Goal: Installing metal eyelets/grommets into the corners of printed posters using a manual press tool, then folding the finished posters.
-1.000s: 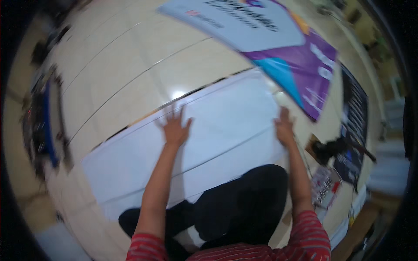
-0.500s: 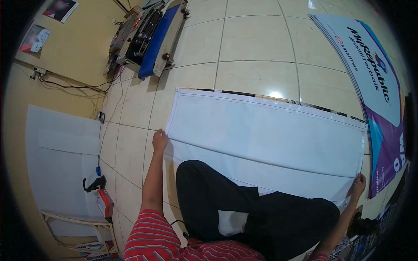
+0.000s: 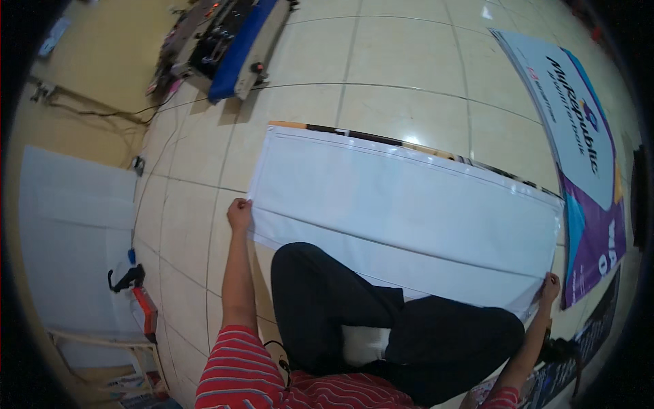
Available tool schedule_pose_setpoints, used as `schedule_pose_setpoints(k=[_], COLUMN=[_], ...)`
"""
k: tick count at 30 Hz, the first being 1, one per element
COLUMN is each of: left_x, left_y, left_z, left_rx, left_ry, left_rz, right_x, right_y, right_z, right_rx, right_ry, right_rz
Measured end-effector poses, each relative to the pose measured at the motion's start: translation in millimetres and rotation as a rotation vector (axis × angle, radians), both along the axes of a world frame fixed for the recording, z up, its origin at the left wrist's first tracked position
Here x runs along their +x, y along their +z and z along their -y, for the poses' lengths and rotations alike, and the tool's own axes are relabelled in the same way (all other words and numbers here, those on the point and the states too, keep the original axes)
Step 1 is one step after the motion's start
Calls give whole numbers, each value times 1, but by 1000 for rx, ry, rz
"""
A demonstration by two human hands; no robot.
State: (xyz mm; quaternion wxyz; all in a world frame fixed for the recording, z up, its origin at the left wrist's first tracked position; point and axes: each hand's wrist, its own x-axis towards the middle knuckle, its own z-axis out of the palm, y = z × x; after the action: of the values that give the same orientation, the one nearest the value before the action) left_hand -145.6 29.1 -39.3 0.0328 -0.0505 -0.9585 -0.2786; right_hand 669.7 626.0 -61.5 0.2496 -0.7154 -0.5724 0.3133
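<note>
A large banner sheet [image 3: 402,191] lies folded on the tiled floor before my crossed legs, its plain white back facing up. A crease runs across it from hand to hand, and a thin strip of its printed side shows along the far edge. My left hand [image 3: 239,214] is closed on the left edge at the end of that crease. At the right edge my right hand [image 3: 550,288] pinches the sheet near the crease's other end. My knees cover part of the near edge.
A stack of printed banners [image 3: 579,136] lies at the far right. A machine with a blue belt [image 3: 242,51] stands at the upper left, cables beside it. White boards [image 3: 75,225] lean on the left wall near a red-and-black tool [image 3: 143,307]. A dark printed sheet [image 3: 586,347] lies at lower right.
The view has shifted slightly, so the surroundings sit a little differently. Slightly more of the printed strip shows at the sheet's far left corner. Both hands keep their hold on the edges.
</note>
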Motion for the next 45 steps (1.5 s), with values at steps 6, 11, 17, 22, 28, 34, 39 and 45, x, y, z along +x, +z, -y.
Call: schedule_pose_setpoints(k=[6, 11, 17, 22, 28, 34, 39, 45], left_x=[-1, -21, -12, -20, -29, -4, 26, -31], left_y=[8, 3, 17, 32, 80, 148, 184, 164], left_z=[2, 16, -11, -1, 27, 38, 31, 39], left_rx=[301, 544, 536, 525, 688, 397, 480, 563], left_ry=[181, 189, 124, 72, -148, -442, -458, -511], left_rz=[305, 427, 337, 430, 424, 324, 99, 319], right_x=[-36, -40, -50, -41, -29, 19, 10, 21], right_y=[18, 33, 65, 68, 98, 152, 190, 180], right_z=[10, 8, 25, 25, 29, 51, 77, 45], right_rx=[-24, -100, -189, -230, -189, -58, 167, 11], right_ry=[41, -106, 22, -15, 95, 430, 388, 358], right_rz=[23, -275, -463, -469, -688, -230, -294, -385])
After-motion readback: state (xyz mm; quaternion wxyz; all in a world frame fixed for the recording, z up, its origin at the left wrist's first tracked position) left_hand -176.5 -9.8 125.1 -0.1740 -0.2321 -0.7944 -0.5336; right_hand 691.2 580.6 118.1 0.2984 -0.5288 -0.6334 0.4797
